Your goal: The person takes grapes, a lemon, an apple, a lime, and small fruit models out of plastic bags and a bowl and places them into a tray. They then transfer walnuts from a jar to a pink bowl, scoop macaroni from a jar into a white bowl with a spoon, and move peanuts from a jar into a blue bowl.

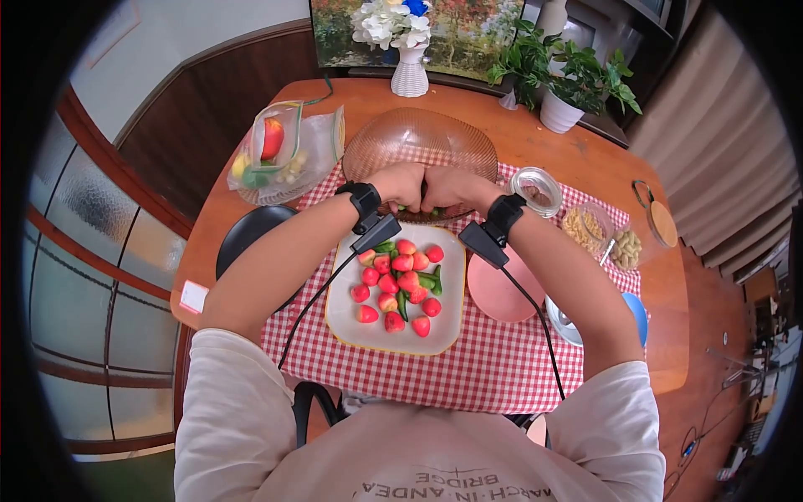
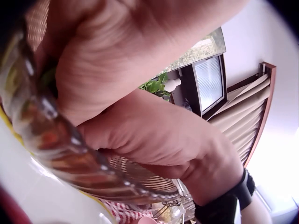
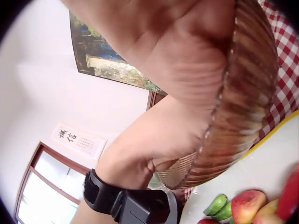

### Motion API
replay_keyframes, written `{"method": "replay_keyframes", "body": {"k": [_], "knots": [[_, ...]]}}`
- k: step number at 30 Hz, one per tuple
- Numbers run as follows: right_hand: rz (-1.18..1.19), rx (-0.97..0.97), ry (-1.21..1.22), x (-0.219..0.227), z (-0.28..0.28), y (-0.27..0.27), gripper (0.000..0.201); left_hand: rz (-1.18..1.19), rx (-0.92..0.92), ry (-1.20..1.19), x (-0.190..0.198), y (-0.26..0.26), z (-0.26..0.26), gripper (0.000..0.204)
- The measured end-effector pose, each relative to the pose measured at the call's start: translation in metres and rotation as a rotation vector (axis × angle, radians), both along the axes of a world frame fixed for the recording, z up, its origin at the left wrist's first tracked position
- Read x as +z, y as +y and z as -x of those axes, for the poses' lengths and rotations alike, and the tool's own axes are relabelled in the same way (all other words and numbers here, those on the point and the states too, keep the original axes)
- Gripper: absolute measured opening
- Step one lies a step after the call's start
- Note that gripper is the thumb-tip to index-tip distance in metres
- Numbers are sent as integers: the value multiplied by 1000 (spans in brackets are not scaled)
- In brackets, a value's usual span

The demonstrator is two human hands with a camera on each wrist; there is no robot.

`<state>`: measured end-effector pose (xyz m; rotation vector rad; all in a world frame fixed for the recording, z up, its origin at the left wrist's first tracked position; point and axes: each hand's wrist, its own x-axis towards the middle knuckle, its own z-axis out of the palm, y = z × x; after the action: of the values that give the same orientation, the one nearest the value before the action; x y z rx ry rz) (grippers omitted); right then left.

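Both hands reach into a ribbed amber glass bowl (image 1: 376,134) at the middle of the table. My left hand (image 1: 400,182) and right hand (image 1: 456,187) are side by side, knuckles close together, fingers curled down inside the near rim. Small green pieces (image 1: 402,207) show at the fingertips; their kind is too small to make out. In the wrist views the bowl wall (image 3: 247,93) hides most of the fingers. Just in front of the bowl stands a white tray (image 1: 347,325) with a yellow rim, bearing several small red-and-yellow fruits (image 1: 394,322) and green peppers (image 1: 428,281).
A pink plate (image 1: 502,293) lies right of the tray, a black plate (image 1: 251,237) left. Clear bags with fruit (image 1: 273,139) stand at the back left. Glass dishes, one with yellow pieces (image 1: 581,224), stand at right. A white vase (image 1: 410,74) and potted plant (image 1: 559,113) line the back.
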<state>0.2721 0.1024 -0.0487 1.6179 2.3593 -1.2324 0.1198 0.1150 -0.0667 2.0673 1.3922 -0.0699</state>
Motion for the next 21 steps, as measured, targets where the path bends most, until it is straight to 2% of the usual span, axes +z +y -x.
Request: {"method": "replay_keyframes", "body": {"k": [2,4,6,8,10,11,14,16,17,19,20,21], "knots": [[-26,-12,5,7,5,-7,43,-53,-11,28,3,-3,0,28],[-81,-56,-126,15,8,-11,43,-107,-25,56,7,-5,-2,27],[-107,-30,-147,17,7,-12,41,-140,-22,117,9,-8,-3,26],[-131,0,-168,4,4,-2,40,-124,-13,101,10,-9,-2,26],[-405,219,-209,-7,1,7,39,-111,-1,84,14,-10,0,25],[-405,221,-210,-6,-2,8,39,-79,42,7,16,-11,2,26],[-461,209,-132,7,-8,1,41,-31,113,-160,16,-13,9,30],[-153,54,170,18,-11,-3,41,-18,140,-247,20,-17,15,32],[-153,53,170,22,-12,-2,41,31,159,-358,26,-19,19,36],[-349,80,259,30,-13,0,41,90,148,-581,42,-26,28,43],[-349,82,259,35,-14,-3,41,90,150,-581,59,-40,32,43],[-353,116,367,45,-13,-10,42,51,165,-607,80,-59,36,44]]}}
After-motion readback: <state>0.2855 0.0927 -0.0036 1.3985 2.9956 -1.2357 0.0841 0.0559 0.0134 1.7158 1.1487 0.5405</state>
